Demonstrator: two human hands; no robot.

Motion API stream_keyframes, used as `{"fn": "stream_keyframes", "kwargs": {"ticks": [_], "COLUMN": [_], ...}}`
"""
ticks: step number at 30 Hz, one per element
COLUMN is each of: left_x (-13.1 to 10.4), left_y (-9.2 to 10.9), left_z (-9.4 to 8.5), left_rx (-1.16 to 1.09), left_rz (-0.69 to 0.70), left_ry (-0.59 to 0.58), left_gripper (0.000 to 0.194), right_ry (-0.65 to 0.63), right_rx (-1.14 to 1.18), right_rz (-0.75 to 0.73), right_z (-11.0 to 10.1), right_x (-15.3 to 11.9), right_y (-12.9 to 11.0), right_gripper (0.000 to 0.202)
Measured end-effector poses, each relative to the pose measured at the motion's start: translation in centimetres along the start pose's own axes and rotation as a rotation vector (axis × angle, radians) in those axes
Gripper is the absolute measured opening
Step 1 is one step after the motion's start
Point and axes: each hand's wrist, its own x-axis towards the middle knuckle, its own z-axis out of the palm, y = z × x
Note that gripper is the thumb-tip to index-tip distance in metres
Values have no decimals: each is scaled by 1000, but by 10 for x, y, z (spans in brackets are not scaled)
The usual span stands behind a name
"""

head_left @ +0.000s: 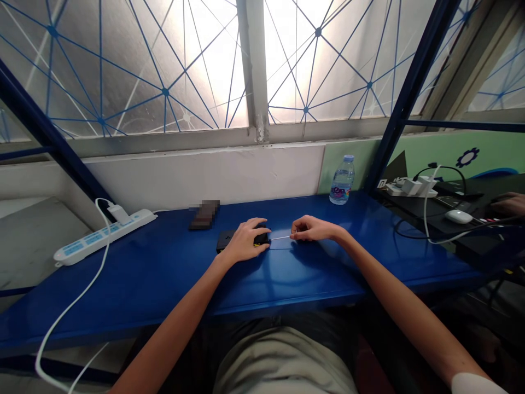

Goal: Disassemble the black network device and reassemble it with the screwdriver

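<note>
A flat black box-like object [223, 241] lies on the blue table, and my left hand [245, 241] grips it from above, with thumb and fingers along its sides. The palm covers its middle; a bit of yellow shows near its right end. To the right, my right hand [311, 227] is closed in a pinch on a thin white strand [280, 238]. This strand stretches straight between the right fingertips and the box's right end. Whether it is a string or a thin rod, I cannot tell.
On the blue table [172, 284], a white power strip [104, 236] with a plugged-in cable is at left. A dark pixelated item [205, 214] lies behind the box. A water bottle [342, 180] stands back right. Another person's hand [509, 204] rests over the black desk at right.
</note>
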Motion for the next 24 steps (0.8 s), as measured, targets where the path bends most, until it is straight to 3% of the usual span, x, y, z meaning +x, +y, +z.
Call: {"fn": "stream_keyframes", "kwargs": {"ticks": [4,12,17,21,24], "left_x": [2,3,9,14,12], "left_y": [8,12,11,12,9], "left_z": [2,3,9,13,4], "left_rx": [-53,-206,-212,-75,-69], "left_rz": [11,-66,-126,-181,-225], "left_ry": [25,126,188,125,95], "left_gripper": [21,20,26,36,55], "right_ry": [20,38,111,217,257], "right_rx": [-8,42,55,58,33], "right_rz": [0,19,51,62,60], "right_z": [-2,-5,-14,-22,-25], "right_x": [1,-3,-8,-11,-12], "right_y": [2,-1,-2,4,10], "right_gripper": [34,32,32,34,34]}}
